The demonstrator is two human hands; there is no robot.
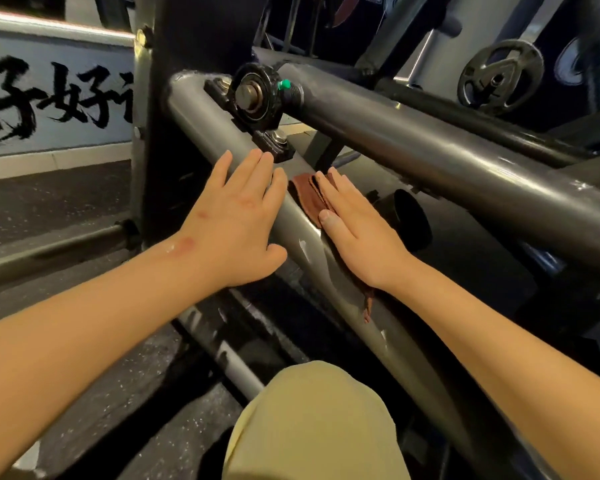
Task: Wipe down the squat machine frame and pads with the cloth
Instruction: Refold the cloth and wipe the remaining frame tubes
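A grey steel tube of the squat machine frame [201, 123] slants from upper left down to lower right. A brown cloth [303, 199] lies folded on that tube. My right hand [357, 230] presses flat on the cloth with straight fingers, and a corner of the cloth hangs out below the wrist. My left hand [236, 216] rests flat on the same tube just left of the cloth, fingers straight, fingertips close to a black bearing block [257, 98] bolted on the tube.
A second thick grey tube [447, 150] crosses diagonally behind the hands. A black weight plate [499, 76] hangs at upper right. A dark upright post [174, 98] stands at left before a wall with painted characters. My knee in tan fabric [312, 420] is at the bottom.
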